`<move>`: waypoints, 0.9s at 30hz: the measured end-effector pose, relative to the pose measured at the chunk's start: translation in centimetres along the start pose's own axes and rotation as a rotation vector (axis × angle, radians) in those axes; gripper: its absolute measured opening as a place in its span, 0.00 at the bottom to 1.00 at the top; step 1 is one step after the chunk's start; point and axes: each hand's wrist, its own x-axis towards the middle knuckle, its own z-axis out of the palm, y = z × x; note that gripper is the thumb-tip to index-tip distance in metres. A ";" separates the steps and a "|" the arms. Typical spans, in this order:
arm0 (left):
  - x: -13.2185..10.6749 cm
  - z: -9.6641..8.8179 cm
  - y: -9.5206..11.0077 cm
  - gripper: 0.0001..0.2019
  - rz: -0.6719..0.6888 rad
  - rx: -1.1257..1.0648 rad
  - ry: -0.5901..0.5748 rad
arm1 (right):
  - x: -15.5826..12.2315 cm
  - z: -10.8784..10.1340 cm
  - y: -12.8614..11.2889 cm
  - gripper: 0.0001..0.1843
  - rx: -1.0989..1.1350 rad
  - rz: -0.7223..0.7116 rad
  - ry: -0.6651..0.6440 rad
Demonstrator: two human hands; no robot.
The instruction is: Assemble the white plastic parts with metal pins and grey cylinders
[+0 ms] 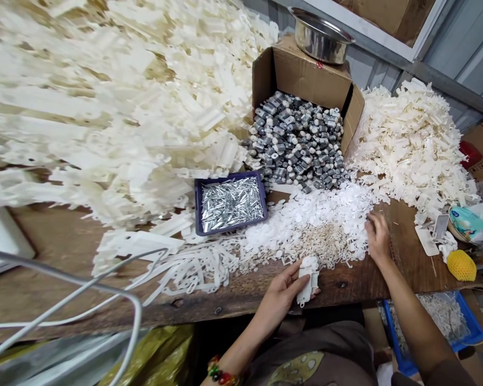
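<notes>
My left hand (279,292) grips a small white plastic housing (307,281) near the front edge of the table, fingers behind it and thumb across its face. At the right end of a heap of small white discs (326,206), my right hand (379,236) is bent with thumb and fingertips close together; whatever is between them is too small to make out. Tiny beige clips (312,241) lie spread between the two hands. Long white plastic strips (201,268) are bunched to the left of the housing.
A purple tray (198,212) of metal pins stands behind the strips. Grey and white cylinders (298,142) spill from a cardboard box (306,72). Cream plastic parts pile high at left (104,107) and right (410,145). White cables (134,300) cross the front left.
</notes>
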 end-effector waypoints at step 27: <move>-0.2 -0.7 0.0 0.34 -0.018 -0.024 0.067 | 19.6 6.0 0.2 0.21 -0.260 0.079 -0.349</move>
